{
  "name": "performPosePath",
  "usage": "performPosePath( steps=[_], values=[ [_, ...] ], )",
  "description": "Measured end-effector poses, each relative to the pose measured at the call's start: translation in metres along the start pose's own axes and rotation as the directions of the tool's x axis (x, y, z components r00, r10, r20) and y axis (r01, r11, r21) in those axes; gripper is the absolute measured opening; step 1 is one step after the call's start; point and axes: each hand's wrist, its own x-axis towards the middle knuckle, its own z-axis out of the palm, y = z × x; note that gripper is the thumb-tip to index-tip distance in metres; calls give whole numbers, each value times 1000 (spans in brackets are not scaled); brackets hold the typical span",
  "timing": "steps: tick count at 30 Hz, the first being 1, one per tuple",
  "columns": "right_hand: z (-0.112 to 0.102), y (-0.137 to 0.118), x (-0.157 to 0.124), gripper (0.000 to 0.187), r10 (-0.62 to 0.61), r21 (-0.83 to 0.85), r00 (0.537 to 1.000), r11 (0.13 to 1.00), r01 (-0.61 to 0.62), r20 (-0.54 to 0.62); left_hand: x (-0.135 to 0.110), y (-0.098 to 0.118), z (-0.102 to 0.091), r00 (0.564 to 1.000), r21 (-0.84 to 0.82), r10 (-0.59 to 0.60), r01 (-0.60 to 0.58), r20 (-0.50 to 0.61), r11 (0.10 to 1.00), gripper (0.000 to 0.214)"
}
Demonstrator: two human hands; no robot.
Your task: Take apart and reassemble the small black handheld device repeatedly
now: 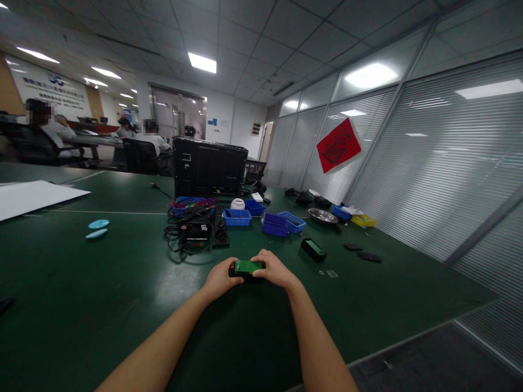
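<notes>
A green circuit board (246,266) lies in the top of a small black case (247,276) at the middle of the table. My left hand (223,279) grips the case's left end, thumb in front and fingers behind. Around the right end is my right hand (274,268), its thumb and fingers pinching the board's edge or the case; I cannot tell which. A second black case (314,250) with a green board in it stands to the right. Beside it lie a small ring (321,272) and a clear flat piece (332,274).
A black soldering station (195,234) with looped cable stands behind my left hand. Blue bins (237,218), a metal bowl (322,216) and a large black machine (210,166) are farther back. Two dark flat pieces (369,256) lie right, light-blue dishes (97,233) left. People sit beyond.
</notes>
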Motion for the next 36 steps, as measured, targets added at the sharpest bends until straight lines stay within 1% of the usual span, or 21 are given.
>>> performPosePath(
  steps=[5, 10, 13, 16, 19, 22, 25, 28, 31, 33, 36],
  values=[
    [1, 1, 0, 41, 21, 3, 1000, 1000, -21, -5, 0, 2, -1, 1000, -8, 5, -5, 5, 1000, 46],
    [1, 2, -2, 51, 35, 27, 994, 999, -38, 104, 0, 2, 0, 1000, 5, -8, 8, -9, 1000, 52],
    [6, 4, -1, 58, 76, -8, 988, 997, -76, 131, 0, -2, 2, 1000, -14, -13, 13, -22, 1000, 59],
    [14, 4, 2, 54, 127, -73, 984, 990, -119, 121, 2, -7, 6, 997, -30, -16, 14, -80, 999, 59],
    [22, 3, 5, 45, 214, -146, 975, 968, -204, 53, 4, -12, 8, 984, -51, -44, 35, -174, 998, 53],
    [24, 6, 7, 42, 323, -200, 946, 925, -324, -38, 5, -15, 8, 978, -50, -46, 37, -201, 998, 48],
    [22, 11, 8, 40, 454, -231, 883, 852, -469, -118, 5, -16, 9, 981, -24, -27, 22, -193, 999, 46],
    [15, 16, 7, 44, 540, -251, 823, 784, -568, -176, 4, -16, 9, 983, -6, -10, 9, -181, 1000, 45],
    [8, 19, 7, 51, 584, -252, 789, 747, -615, -191, 5, -16, 9, 984, 4, -13, 14, -176, 1000, 44],
    [5, 18, 7, 52, 601, -232, 780, 744, -626, -175, 5, -16, 8, 984, 7, -16, 18, -176, 1000, 43],
    [5, 14, 8, 48, 607, -205, 777, 749, -630, -168, 5, -15, 8, 985, 2, -18, 19, -174, 1000, 42]
  ],
)
